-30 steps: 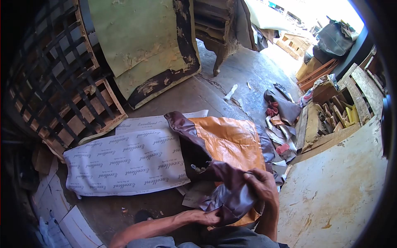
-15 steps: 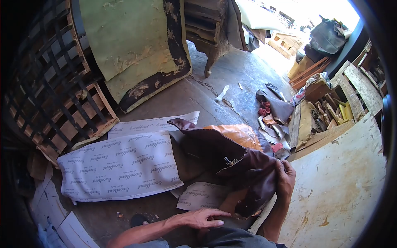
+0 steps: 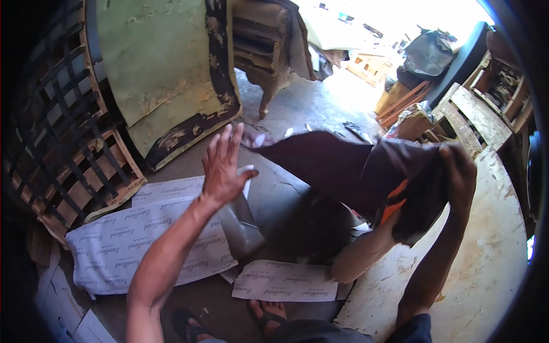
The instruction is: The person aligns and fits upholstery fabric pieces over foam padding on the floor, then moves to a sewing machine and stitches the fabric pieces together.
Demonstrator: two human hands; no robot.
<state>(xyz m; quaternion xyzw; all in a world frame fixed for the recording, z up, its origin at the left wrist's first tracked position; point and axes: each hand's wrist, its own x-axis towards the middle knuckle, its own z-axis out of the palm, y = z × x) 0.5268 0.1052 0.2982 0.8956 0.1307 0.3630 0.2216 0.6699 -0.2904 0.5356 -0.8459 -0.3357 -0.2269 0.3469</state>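
A dark maroon piece of leather-like upholstery material (image 3: 320,157) is held up in the air, stretching across the middle of the view. Its right end is gripped by my right hand (image 3: 460,171), fingers folded over the edge. My left hand (image 3: 222,168) is raised with fingers spread, close to the material's narrow left tip; whether it touches is unclear. A bit of orange (image 3: 392,206) shows on the material, and a tan piece (image 3: 366,254) hangs below it. White sheets printed "Excellent" lie on the floor: a large one (image 3: 154,240) under my left forearm and a small one (image 3: 286,280) by my feet.
A webbed wooden frame (image 3: 68,114) and a worn green padded panel (image 3: 160,63) stand at the left. Behind is a carved furniture piece (image 3: 263,63). At right lie a pale stained board (image 3: 480,228) and wooden slats (image 3: 477,117). My sandalled feet (image 3: 269,311) are below.
The maroon material has been lifted and swung up off the floor by my right hand. My left hand has risen from near my lap to the material's far left end, opening wide.
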